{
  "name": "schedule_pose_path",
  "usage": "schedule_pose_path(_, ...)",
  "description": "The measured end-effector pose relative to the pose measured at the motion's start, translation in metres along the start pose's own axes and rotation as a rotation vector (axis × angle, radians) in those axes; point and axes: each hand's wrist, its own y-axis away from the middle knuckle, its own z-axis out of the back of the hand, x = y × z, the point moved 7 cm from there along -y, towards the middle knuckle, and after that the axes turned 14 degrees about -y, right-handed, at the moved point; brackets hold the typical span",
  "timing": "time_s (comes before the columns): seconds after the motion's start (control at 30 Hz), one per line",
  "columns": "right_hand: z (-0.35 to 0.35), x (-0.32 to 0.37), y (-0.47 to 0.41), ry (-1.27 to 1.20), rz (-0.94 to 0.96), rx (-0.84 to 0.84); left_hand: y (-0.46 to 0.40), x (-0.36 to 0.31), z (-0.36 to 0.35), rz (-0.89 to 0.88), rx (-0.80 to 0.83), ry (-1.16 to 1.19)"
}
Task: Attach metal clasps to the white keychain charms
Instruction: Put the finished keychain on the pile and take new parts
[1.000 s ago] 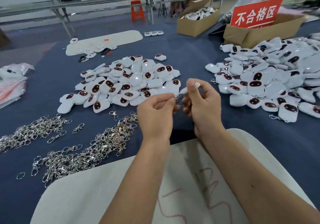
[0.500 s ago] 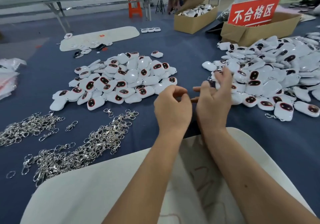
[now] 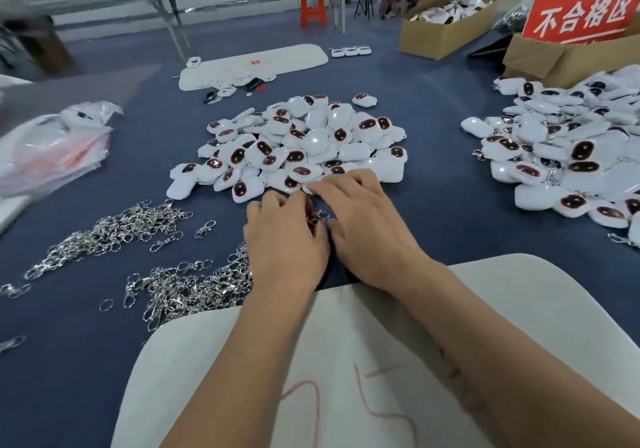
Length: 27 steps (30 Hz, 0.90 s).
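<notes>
Closest to the person lies a pale board (image 3: 519, 309) with red scribbles, both forearms crossing it toward the blue surface (image 3: 433, 226). Just past its edge the left hand (image 3: 284, 236) sits over the end of the metal clasps (image 3: 187, 288) heap, fingers curled down onto a few clasps showing between the two hands; whether its grip has closed on one I cannot tell, since the fingertips are hidden. The right hand (image 3: 367, 226) lies flatter, fingers stretched forward and touching the near rim of the middle pile of white keychain charms (image 3: 304, 146), its grip loose and seemingly holding nothing yet. To my eye this is the pick-up for the next pair: best to single out one clasp so no neighbours trail along with it, and take a charm from the pile's edge rather than dig. To the right, well apart, a second heap of charms (image 3: 568, 160) shows clasps hanging from some, likely the finished lot. Farther off sit cardboard boxes (image 3: 446, 32), one carrying a red sign (image 3: 581, 14), and at left a plastic bag (image 3: 55, 146).
</notes>
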Motion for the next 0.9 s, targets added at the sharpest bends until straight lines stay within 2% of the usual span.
schedule_pose_path(0.07,-0.01,0.0,-0.01,0.093,-0.014,0.072,-0.002,0.002,-0.001,-0.018,0.011,0.024)
schedule_pose_path(0.2,-0.026,-0.014,-0.029,0.111,-0.092,0.227,-0.004,0.006,-0.001,-0.006,-0.038,0.086)
schedule_pose_path(0.27,-0.026,-0.017,-0.037,0.141,-0.105,0.237,-0.004,0.009,-0.002,0.017,-0.071,0.139)
schedule_pose_path(0.4,-0.003,-0.01,-0.038,0.152,-0.016,0.0,-0.006,0.018,0.0,0.101,-0.144,0.357)
schedule_pose_path(0.6,0.035,-0.008,-0.012,-0.029,0.039,-0.351,-0.007,0.014,0.0,0.06,-0.19,0.38)
schedule_pose_path(0.77,0.057,-0.018,0.007,-0.138,-0.069,-0.511,-0.002,0.013,0.009,0.047,-0.3,0.463)
schedule_pose_path(0.83,0.064,-0.016,0.016,-0.3,-0.097,-0.588,0.001,0.011,0.014,0.021,-0.371,0.557)
schedule_pose_path(0.9,0.054,-0.017,0.02,-0.447,-0.176,-0.517,0.004,0.011,0.019,0.001,-0.425,0.648)
